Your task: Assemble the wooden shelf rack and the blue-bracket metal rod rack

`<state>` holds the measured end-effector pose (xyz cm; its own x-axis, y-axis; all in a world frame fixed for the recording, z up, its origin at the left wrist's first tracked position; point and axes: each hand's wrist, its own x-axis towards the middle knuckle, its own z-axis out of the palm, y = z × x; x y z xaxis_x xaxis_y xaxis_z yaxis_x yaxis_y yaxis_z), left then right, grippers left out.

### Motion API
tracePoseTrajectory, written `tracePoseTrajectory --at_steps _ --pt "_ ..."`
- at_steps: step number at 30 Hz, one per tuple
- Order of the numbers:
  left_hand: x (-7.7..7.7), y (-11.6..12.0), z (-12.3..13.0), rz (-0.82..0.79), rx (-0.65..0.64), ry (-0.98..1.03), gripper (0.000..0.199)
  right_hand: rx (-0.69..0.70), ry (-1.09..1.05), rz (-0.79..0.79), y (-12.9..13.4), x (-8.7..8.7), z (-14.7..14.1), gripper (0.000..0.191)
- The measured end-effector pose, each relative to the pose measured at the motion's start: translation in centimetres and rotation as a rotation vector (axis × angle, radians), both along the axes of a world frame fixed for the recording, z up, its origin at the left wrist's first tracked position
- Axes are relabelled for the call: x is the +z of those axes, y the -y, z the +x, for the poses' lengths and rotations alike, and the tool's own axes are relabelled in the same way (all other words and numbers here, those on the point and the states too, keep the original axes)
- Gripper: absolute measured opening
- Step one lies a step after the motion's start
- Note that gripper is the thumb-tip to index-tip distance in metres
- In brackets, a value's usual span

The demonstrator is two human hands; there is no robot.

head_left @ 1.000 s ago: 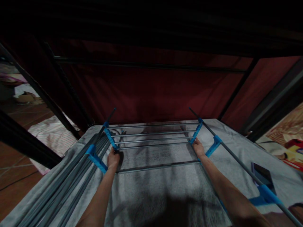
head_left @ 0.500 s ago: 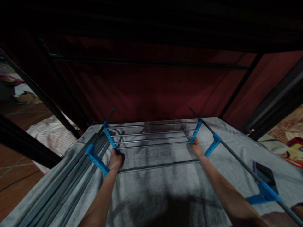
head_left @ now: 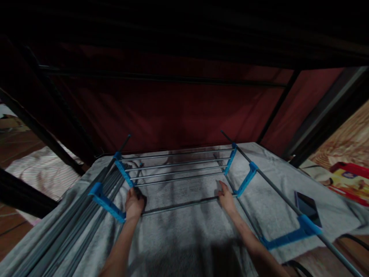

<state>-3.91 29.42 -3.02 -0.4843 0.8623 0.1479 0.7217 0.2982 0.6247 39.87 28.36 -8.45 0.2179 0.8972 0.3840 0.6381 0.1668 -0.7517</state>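
Observation:
A rack of grey metal rods and blue plastic brackets stands on the cloth before me. Several thin crossbars (head_left: pixel 178 166) join the far left bracket (head_left: pixel 123 171) to the far right bracket (head_left: pixel 230 159). My left hand (head_left: pixel 134 204) is closed at the lower end of the far left bracket; its fingertips are partly hidden. My right hand (head_left: pixel 226 197) is off the far right bracket, fingers apart, beside the lower crossbar (head_left: pixel 181 206) and left of the middle right bracket (head_left: pixel 246 180). A nearer left bracket (head_left: pixel 106 202) sits left of my left hand.
Several loose grey tubes (head_left: pixel 66 227) lie along the left of the grey cloth (head_left: pixel 178 238). A phone (head_left: pixel 308 207) rests at right, close to the long right rod (head_left: pixel 278 191) and the nearest right bracket (head_left: pixel 291 234). Dark frame bars and a red panel (head_left: pixel 184 115) stand behind.
My right hand has let go of the far right bracket and come down and left towards the lower crossbar. My left hand stays at its bracket. The whole view has shifted slightly.

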Motion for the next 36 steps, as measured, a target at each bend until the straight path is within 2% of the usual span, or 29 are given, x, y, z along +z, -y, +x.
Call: tracePoseTrajectory --at_steps 3,7,10,13,24,31,36 --pt "-0.4 1.5 1.7 0.099 -0.1 -0.101 0.052 0.053 0.111 0.087 3.6 -0.2 -1.2 0.056" --pt "-2.2 4.5 4.9 0.253 -0.34 -0.105 0.043 0.074 0.228 0.092 7.4 -1.0 -1.7 0.059" --pt "-4.1 6.7 7.2 0.309 -0.509 -0.121 0.04 0.052 0.268 0.065 9.1 -2.0 -1.6 0.065" --pt "-5.4 8.1 8.7 0.319 -0.6 -0.212 0.039 0.031 0.287 0.055 9.8 -2.7 -1.4 0.069" --pt "-5.3 8.6 9.2 0.33 -0.596 -0.364 0.041 0.013 0.328 0.041 9.7 -2.8 -1.6 0.062" --pt "-5.1 9.3 9.6 0.291 -0.592 -0.336 0.046 0.028 0.381 0.035 9.7 -3.6 -1.0 0.054" --pt "-5.0 11.2 9.7 0.226 -0.531 -0.249 0.052 0.039 0.426 0.026 9.6 -4.3 -0.5 0.051"
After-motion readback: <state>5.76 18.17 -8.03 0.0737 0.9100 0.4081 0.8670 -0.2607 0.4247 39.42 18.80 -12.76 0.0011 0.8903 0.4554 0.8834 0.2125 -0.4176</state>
